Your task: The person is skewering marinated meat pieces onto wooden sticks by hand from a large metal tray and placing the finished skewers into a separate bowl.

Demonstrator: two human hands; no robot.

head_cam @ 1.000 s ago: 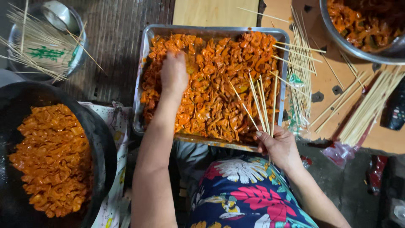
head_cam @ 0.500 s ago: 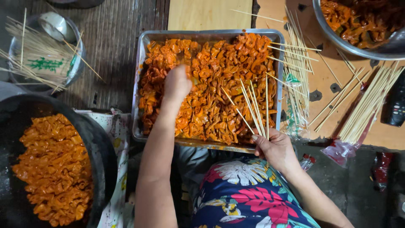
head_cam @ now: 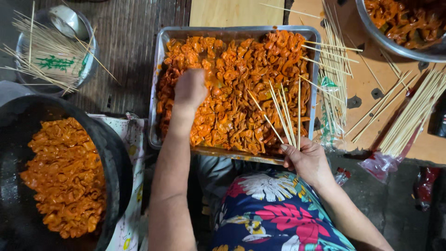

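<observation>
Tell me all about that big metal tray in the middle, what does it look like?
The metal tray is rectangular, shallow and silver-grey, with rounded corners and a raised rim smeared orange. It lies flat on a dark slatted surface, its near edge over the person's lap. Orange-red marinated meat pieces fill it nearly edge to edge. The left hand presses into the meat, while the right hand holds bamboo skewers fanned over its near right corner.

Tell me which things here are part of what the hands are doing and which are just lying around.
In use:
left hand in the marinated pieces
metal tray
right hand gripping bamboo skewers

Lying about:
black pan
steel bowl
loose skewers
dish of skewers
</observation>
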